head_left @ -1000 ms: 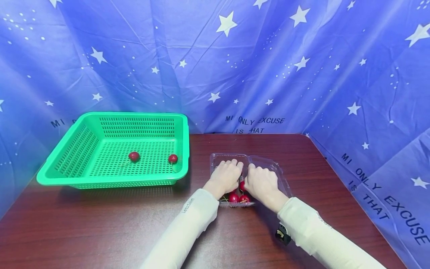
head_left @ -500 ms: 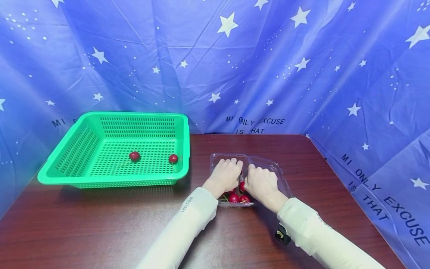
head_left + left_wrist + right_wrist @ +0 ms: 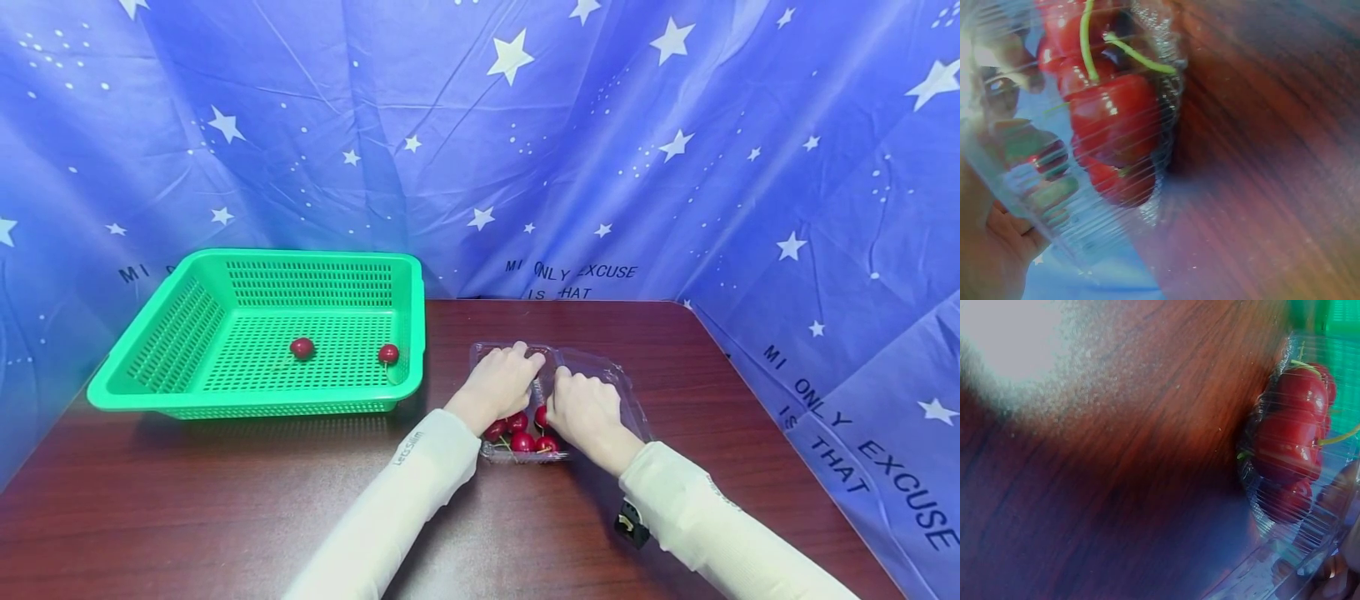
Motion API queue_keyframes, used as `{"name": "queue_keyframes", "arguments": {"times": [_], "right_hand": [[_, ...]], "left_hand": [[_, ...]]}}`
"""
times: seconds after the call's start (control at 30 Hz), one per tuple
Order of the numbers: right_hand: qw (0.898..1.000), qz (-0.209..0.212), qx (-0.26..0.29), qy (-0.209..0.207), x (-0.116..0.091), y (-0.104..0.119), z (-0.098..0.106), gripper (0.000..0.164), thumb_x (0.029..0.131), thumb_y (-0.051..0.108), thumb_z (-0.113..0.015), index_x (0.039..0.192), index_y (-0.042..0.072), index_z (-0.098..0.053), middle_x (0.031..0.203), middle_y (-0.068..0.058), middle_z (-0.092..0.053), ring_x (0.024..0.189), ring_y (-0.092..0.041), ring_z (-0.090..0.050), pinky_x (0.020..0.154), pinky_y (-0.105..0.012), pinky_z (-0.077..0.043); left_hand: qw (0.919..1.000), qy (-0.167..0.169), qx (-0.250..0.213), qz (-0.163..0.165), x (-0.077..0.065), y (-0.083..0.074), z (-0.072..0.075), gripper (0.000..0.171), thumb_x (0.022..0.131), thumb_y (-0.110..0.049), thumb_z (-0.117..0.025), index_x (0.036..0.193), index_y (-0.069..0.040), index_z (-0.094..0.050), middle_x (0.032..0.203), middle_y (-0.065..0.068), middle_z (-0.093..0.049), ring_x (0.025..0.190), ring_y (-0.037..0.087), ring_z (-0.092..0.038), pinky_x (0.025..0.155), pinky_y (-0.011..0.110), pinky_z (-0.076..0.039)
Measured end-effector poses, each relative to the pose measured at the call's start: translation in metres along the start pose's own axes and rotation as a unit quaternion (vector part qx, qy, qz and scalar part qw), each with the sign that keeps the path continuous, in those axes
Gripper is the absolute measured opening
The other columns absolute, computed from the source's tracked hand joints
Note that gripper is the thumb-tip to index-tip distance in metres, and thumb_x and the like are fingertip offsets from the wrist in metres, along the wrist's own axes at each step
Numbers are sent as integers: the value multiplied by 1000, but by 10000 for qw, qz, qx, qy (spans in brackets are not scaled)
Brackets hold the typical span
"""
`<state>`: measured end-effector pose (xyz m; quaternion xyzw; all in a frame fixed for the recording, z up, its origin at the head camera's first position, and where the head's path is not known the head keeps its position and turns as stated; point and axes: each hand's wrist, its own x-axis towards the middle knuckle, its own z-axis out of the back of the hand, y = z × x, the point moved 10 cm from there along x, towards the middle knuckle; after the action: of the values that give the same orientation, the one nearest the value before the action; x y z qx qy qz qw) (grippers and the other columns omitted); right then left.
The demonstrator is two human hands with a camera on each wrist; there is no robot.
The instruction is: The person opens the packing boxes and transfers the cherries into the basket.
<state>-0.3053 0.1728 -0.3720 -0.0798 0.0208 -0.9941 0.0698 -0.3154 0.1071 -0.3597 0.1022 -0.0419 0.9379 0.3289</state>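
Note:
A clear plastic box (image 3: 476,367) lies with its lid folded back to the right. Several red cherries (image 3: 522,442) with green stems rest at its near end; in both wrist views they show through the ribbed wall. My left hand (image 3: 497,385) reaches into the box from the left, over its far part, fingers bent and pointing down. Its fingertips are hidden from above and blurred through the plastic, so I cannot tell whether it holds a cherry. My right hand (image 3: 587,412) has its fingers curled over the side between box and lid, gripping it, close beside a cherry.
A green plastic basket (image 3: 255,400) with slotted walls stands on the left of the brown table (image 3: 225,500). Two cherries (image 3: 302,348) lie apart on its floor. A blue curtain (image 3: 450,167) with white stars hangs around the back and sides.
My left hand and forearm have shifted slightly left and away from the near cherries, which uncovers more of them. The right hand has stayed put.

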Motion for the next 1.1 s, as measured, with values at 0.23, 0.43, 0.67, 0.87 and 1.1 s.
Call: {"name": "queue_keyframes", "arguments": {"times": [0.23, 0.43, 0.67, 0.87, 1.1], "right_hand": [[10000, 33, 2, 12, 0, 0, -1, 21, 81, 19, -57, 79, -2, -56, 75, -25, -71, 62, -44, -65, 49, -53, -52], [10000, 44, -1, -5, -1, 1, 0, 20, 81, 19, -57, 79, -1, -55, 74, -25, -71, 61, -44, -65, 48, -53, -51], [10000, 17, 3, 85, 0, -1, 0, 22, 81, 20, -56, 81, -1, -55, 75, -26, -71, 64, -45, -65, 50, -54, -52], [9999, -4, -13, 112, 1, -2, -1, 22, 81, 21, -56, 81, -1, -55, 75, -26, -71, 64, -45, -65, 50, -54, -51], [9999, -16, 5, 122, 0, -1, -2, 21, 81, 21, -56, 81, 0, -54, 74, -26, -71, 63, -45, -65, 49, -54, -51]], "left_hand": [[10000, -16, -19, 41, 1, 0, 10, 30, 84, -14, -63, 114, -9, -63, 101, 13, -66, 81, 26, -69, 73, 38, -61], [9998, 91, -145, 81, 1, 5, 18, 32, 86, -15, -63, 117, -9, -61, 103, 13, -65, 82, 26, -69, 74, 39, -61], [10000, 26, -37, 71, 2, 12, 28, 30, 83, -12, -65, 112, -6, -61, 101, 14, -65, 83, 27, -68, 78, 39, -60], [9999, 104, -68, 76, 1, 17, 30, 29, 83, -13, -65, 111, -6, -61, 102, 15, -65, 84, 28, -68, 80, 39, -59], [9998, 204, -32, 79, -3, 26, 42, 35, 83, -17, -69, 115, -6, -61, 103, 15, -66, 87, 27, -68, 83, 38, -59]]}}
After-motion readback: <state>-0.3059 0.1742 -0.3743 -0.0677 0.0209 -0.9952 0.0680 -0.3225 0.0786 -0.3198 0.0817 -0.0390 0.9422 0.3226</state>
